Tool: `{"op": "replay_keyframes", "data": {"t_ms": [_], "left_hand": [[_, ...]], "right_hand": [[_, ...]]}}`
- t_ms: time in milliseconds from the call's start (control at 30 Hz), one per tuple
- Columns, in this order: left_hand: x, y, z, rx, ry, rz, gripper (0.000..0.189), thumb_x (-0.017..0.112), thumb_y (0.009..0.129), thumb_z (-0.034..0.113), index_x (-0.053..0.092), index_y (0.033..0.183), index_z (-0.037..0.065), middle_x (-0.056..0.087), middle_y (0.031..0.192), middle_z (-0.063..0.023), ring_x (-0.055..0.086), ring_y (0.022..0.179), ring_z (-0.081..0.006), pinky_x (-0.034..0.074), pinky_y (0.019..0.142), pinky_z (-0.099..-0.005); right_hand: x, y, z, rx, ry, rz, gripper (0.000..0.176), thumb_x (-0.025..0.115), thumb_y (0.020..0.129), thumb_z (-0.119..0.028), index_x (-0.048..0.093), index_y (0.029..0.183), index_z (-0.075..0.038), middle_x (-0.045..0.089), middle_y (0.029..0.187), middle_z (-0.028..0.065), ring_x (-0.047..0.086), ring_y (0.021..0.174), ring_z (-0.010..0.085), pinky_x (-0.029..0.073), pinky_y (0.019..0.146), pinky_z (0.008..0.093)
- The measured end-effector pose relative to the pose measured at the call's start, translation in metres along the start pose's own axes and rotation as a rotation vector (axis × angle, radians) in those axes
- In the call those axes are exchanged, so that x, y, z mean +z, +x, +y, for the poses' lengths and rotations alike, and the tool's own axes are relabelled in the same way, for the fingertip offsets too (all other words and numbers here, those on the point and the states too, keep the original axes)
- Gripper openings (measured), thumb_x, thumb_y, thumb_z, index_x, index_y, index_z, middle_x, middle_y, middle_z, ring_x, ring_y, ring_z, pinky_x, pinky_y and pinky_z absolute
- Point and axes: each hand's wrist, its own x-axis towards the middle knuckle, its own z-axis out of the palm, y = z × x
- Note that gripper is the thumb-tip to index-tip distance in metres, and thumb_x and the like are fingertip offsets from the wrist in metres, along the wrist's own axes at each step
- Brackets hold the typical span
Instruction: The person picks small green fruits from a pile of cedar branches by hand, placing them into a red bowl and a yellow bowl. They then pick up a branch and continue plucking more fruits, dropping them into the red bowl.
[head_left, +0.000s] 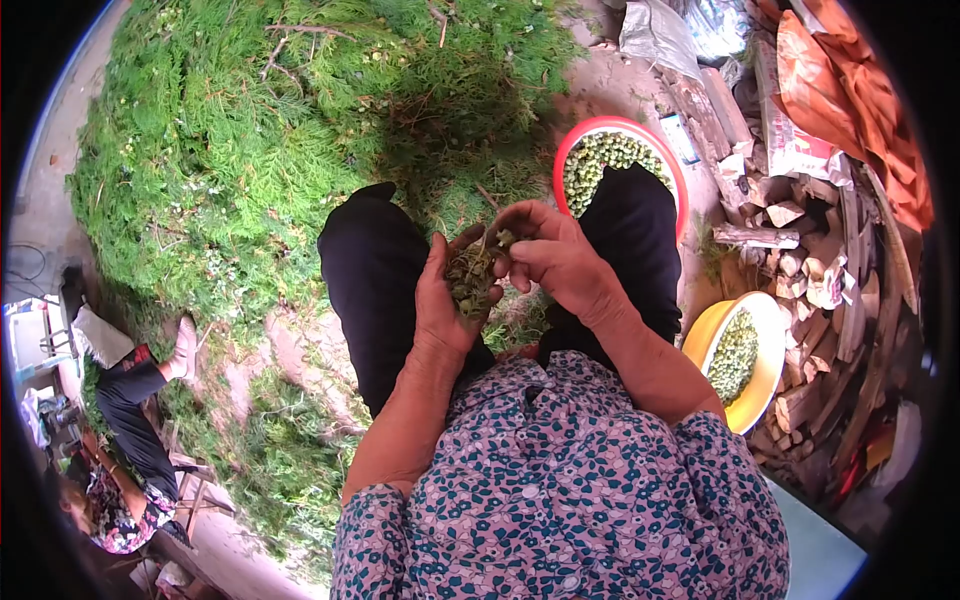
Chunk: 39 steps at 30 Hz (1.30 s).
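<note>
Head camera: I see the left hand (445,300) cupped around a clump of green sprigs (470,278) above the lap, the right hand (555,258) pinching its top; a red basin (618,121) sits just beyond the knee.

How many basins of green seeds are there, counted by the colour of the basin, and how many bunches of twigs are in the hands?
Red basin: 1
Yellow basin: 1
Bunch of twigs, in the left hand: 1
Total: 3
</note>
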Motion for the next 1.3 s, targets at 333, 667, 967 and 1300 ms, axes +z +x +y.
{"op": "replay_keyframes", "data": {"t_ms": [333,667,967,1300], "left_hand": [[0.009,0.0,-0.001,0.054,-0.1,0.18,0.045,0.034,0.092,0.041,0.048,0.112,0.003,0.057,0.098,-0.0161,0.059,0.083,-0.0279,0.052,0.071,-0.0387],[0.017,-0.001,-0.001,0.096,-0.217,0.085,0.045,0.031,0.093,0.038,0.046,0.115,0.002,0.05,0.115,-0.0195,0.047,0.11,-0.0332,0.042,0.091,-0.0469],[0.021,-0.002,0.001,0.126,-0.285,0.087,0.045,0.03,0.094,0.037,0.044,0.117,0.002,0.048,0.117,-0.0211,0.046,0.111,-0.0353,0.038,0.095,-0.0505],[0.009,0.003,0.0,0.187,-0.203,0.016,0.046,0.028,0.094,0.037,0.044,0.117,0.001,0.048,0.115,-0.0228,0.045,0.11,-0.0367,0.034,0.098,-0.0479]], "right_hand": [[-0.018,0.001,-0.003,-0.004,-0.02,0.042,0.014,0.061,0.081,-0.011,0.059,0.091,-0.001,0.056,0.073,0.0029,0.053,0.058,0.0093,0.039,0.045,0.0215],[-0.002,-0.003,0.011,-0.525,-1.002,0.01,0.018,0.063,0.073,-0.004,0.061,0.091,-0.003,0.059,0.081,0.0113,0.059,0.076,0.0238,0.046,0.068,0.0304],[0.002,-0.005,-0.006,-0.254,-0.831,0.378,0.022,0.065,0.073,-0.008,0.06,0.092,0.0,0.062,0.083,0.0088,0.059,0.073,0.0157,0.046,0.066,0.0273],[0.017,-0.01,0.028,-0.476,-1.03,0.028,0.018,0.065,0.071,-0.008,0.058,0.086,0.0,0.058,0.076,0.0136,0.061,0.071,0.0244,0.046,0.061,0.0331]]}}
